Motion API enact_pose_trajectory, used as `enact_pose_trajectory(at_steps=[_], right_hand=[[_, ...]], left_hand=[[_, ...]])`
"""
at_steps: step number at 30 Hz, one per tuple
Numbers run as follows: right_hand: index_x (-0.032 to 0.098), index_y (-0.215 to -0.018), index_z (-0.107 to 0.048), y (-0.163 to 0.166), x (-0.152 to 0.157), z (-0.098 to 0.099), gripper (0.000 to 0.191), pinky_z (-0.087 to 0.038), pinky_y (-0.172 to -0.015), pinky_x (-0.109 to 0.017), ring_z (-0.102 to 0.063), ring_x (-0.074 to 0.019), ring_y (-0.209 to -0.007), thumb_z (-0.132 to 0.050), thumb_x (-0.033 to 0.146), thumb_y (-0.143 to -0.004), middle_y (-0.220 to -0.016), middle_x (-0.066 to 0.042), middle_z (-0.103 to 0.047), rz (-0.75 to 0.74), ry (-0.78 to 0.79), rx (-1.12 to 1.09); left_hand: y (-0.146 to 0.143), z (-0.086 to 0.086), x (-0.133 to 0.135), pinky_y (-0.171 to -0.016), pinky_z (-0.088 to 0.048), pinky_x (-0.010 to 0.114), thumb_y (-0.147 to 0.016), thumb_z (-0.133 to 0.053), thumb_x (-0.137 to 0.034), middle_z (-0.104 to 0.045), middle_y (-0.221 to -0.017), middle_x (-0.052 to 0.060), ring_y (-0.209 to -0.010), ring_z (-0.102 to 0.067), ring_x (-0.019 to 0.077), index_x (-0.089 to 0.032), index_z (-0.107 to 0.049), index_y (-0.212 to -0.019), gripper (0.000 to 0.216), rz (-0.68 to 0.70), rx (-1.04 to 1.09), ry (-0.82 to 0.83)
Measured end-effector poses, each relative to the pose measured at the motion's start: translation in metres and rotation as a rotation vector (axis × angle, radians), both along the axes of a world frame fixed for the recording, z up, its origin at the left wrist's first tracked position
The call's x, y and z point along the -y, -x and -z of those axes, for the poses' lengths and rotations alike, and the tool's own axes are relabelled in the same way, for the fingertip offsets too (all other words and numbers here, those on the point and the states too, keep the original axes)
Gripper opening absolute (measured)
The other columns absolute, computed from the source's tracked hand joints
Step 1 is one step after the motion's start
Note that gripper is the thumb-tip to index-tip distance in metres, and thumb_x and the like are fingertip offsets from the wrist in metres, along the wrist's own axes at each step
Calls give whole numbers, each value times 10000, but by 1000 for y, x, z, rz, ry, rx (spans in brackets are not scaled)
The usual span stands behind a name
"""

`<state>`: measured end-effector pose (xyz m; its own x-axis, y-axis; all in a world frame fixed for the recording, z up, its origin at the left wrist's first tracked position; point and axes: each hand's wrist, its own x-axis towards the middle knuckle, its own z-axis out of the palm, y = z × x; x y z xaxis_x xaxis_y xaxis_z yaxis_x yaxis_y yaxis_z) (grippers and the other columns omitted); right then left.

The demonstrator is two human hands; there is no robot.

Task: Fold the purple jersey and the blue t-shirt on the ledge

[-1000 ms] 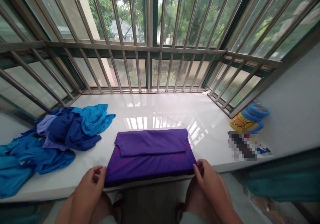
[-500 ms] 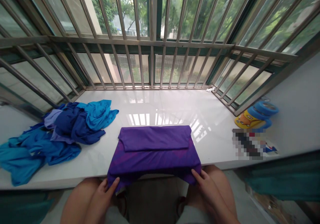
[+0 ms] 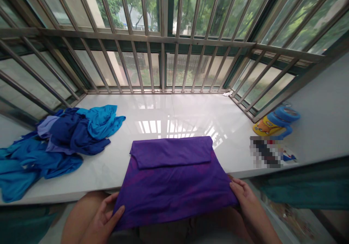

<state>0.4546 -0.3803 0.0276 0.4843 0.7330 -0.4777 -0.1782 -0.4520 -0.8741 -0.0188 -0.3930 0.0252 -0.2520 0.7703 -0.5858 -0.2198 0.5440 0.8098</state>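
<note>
A white, glossy window ledge runs in front of me, fenced by metal window bars with green trees beyond them. Between my two sets of fingers lies the purple garment, partly folded: its far edge is turned back in a neat flap, and its near edge hangs off the ledge toward my lap. My left hand pinches the near left corner, thumb on top of the cloth and the other fingers under it, so it is clamped on the fabric. My right hand grips the near right corner the same way, fingers curled around the edge.

I judge this to be mid-fold: the near half is stretched flat between my hands, ready to be laid over. The next move would call for lifting both corners evenly and keeping the cloth taut, so the edge lands square on the flap without creasing.

Well beyond my left fingers, on the ledge, sits a loose pile of blue clothes, unfolded. Out past my right fingers, near the wall, stands a yellow and blue container beside a few small items I cannot make out.
</note>
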Motion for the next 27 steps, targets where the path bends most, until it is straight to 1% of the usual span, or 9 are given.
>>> enact_pose_trajectory(at_steps=[3,6,10,13,15,19,22,25,27], right_hand=[[265,-1317,-633,0,-6,-15,771,-464,-479,-195,-617,-118,-582,-973,552,-687,-923,7,-784,33,-42,-67],[229,-1215,-709,-5,-28,-30,631,-533,-537,-199,-628,-117,-602,-988,443,-691,-830,13,-752,-13,-94,-182],[222,-1167,-762,-6,-81,-42,470,-623,-652,-217,-736,-148,-744,-944,326,-746,-938,-25,-788,-25,-166,-267],[226,-1179,-745,-1,-125,-34,403,-655,-730,-232,-791,-179,-898,-862,230,-794,-1049,-58,-797,-28,-194,-268],[225,-1172,-711,3,-149,-21,375,-674,-787,-273,-800,-198,-957,-802,200,-809,-1089,-75,-788,-62,-146,-158],[222,-1260,-652,1,-171,8,472,-691,-795,-374,-787,-243,-969,-771,258,-804,-1193,-110,-744,-152,-21,141],[202,-1415,-605,-7,-176,21,626,-660,-949,-469,-754,-293,-1072,-752,308,-816,-1368,-162,-672,-186,-51,402],[140,-1491,-579,-12,-182,25,619,-505,-1190,-517,-653,-358,-1319,-658,344,-912,-1480,-220,-608,-389,-188,937],[131,-1514,-570,-13,-189,23,590,-414,-1262,-519,-561,-365,-1443,-613,323,-958,-1525,-223,-597,-596,-243,1174]], left_hand=[[3,-7,-4,-1003,-664,440,-573,-1045,-491,-836,-1224,75,-1272,-737,365,-302,-705,-1352,871,33,14,-35],[4,-15,-28,-939,-676,369,-658,-997,-447,-828,-1213,100,-1195,-768,346,-227,-772,-1227,650,44,85,-57],[-5,-27,-97,-861,-690,337,-841,-774,-190,-821,-1177,118,-1015,-814,250,-170,-766,-1085,245,-122,303,-69],[-17,-27,-148,-888,-686,336,-981,-566,-136,-789,-1267,173,-1105,-801,232,-158,-699,-1056,154,-183,416,-116],[-22,-20,-169,-916,-676,334,-1012,-562,-149,-754,-1336,203,-1154,-786,237,-159,-666,-1062,116,-155,380,-138],[-21,9,-183,-1007,-649,399,-914,-775,-210,-724,-1378,180,-1158,-777,251,-206,-638,-1210,326,-72,105,-196],[-14,26,-191,-1077,-615,454,-894,-767,-327,-720,-1392,137,-1248,-734,278,-234,-646,-1239,377,44,-273,-325],[-9,29,-210,-1174,-538,499,-933,-657,-388,-726,-1409,128,-1352,-668,317,-228,-669,-1304,405,293,-732,-471],[-7,26,-227,-1244,-455,509,-915,-659,-373,-712,-1440,150,-1399,-626,341,-199,-678,-1353,472,486,-972,-531]])
